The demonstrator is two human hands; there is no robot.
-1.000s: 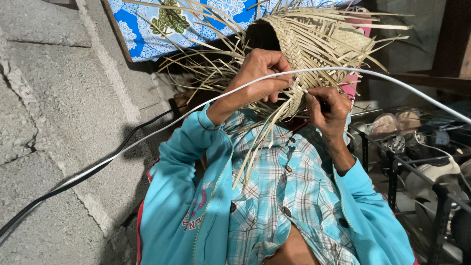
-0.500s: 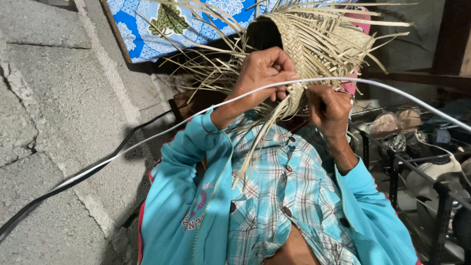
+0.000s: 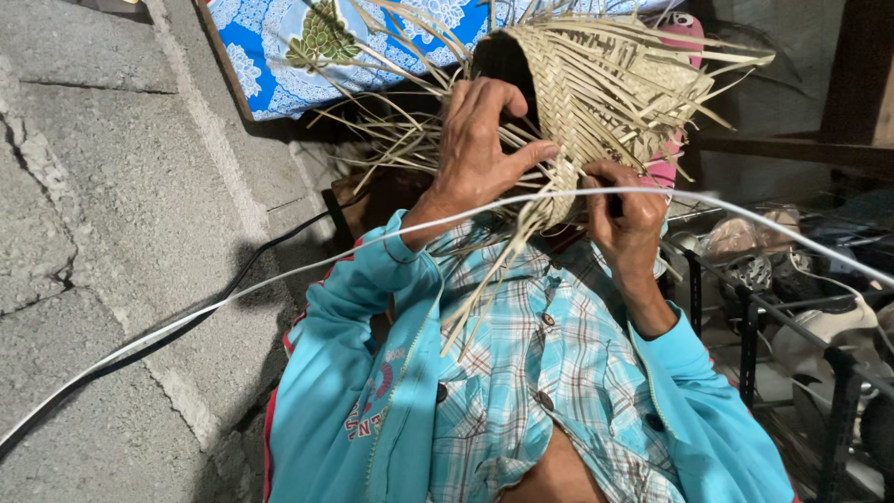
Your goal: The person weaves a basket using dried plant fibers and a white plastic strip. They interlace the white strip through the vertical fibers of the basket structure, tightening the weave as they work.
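Head view: your left hand (image 3: 480, 149) and right hand (image 3: 626, 216) pinch the half-woven basket (image 3: 596, 88) top centre; loose strips (image 3: 484, 289) could slip and unravel.

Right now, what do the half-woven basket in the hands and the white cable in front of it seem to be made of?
The basket looks like dried palm or straw strips, matte tan: flat plaited bands with loose ends sticking out. The left hand and right hand grip its rim. The white cable seems plastic-coated, smooth and slightly glossy; its core is not visible.
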